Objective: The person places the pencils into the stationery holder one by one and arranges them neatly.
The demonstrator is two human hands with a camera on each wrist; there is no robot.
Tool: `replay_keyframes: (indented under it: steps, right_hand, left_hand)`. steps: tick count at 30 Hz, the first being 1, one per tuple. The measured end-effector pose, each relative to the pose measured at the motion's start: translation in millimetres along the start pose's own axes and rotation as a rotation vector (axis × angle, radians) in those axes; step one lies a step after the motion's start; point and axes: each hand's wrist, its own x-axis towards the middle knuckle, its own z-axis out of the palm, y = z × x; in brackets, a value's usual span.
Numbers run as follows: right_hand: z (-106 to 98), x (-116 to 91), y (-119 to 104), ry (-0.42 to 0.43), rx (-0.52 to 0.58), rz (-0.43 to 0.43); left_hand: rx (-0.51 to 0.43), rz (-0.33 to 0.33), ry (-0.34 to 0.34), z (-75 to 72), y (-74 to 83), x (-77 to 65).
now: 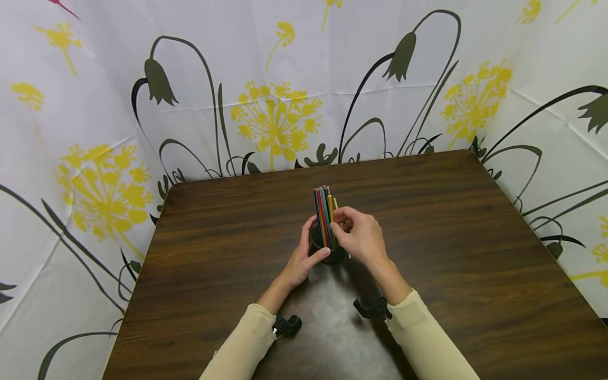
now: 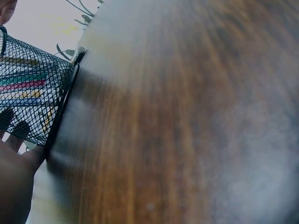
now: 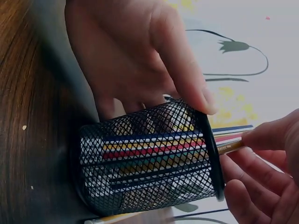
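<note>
A black wire-mesh pencil cup [image 3: 154, 161] stands upright on the table, holding several colored pencils [image 1: 323, 211] in blue, red, teal and yellow. My left hand [image 1: 304, 258] grips the cup from the left, thumb at its rim and fingers round the mesh. From the right, my right hand [image 1: 362, 235] reaches over the rim, pinching a gold-brown colored pencil [image 3: 231, 145] between thumb and fingers. Another light-colored pencil [image 1: 349, 256] shows outside the cup, its middle hidden behind the right hand. In the left wrist view, the left fingers [image 2: 18, 142] press against the mesh.
The dark wood table [image 1: 228, 237] extends around the cup on all sides. Behind it hangs a white curtain [image 1: 294, 63] printed with yellow and grey-green flowers. A black wrist camera [image 1: 287, 325] sits on the left wrist, another wrist camera [image 1: 372, 307] on the right.
</note>
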Motion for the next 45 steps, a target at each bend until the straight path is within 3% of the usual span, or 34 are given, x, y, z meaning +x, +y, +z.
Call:
replay_keyframes:
  steps: [7,28,45]
  right_hand:
    - [4.4,-0.4,4.5,0.025,0.012,0.029]
    - [19.1,1.7,2.6,0.173,-0.106,0.077]
    - [26.4,7.4,0.0,0.211,-0.187,0.082]
  left_hand:
    - [0.002,-0.002,-0.026,1.3,29.2,-3.1]
    - [-0.052,-0.002,-0.028,1.6,26.2,-2.4]
    - [-0.077,0.014,-0.035,1.1,25.3,-2.8]
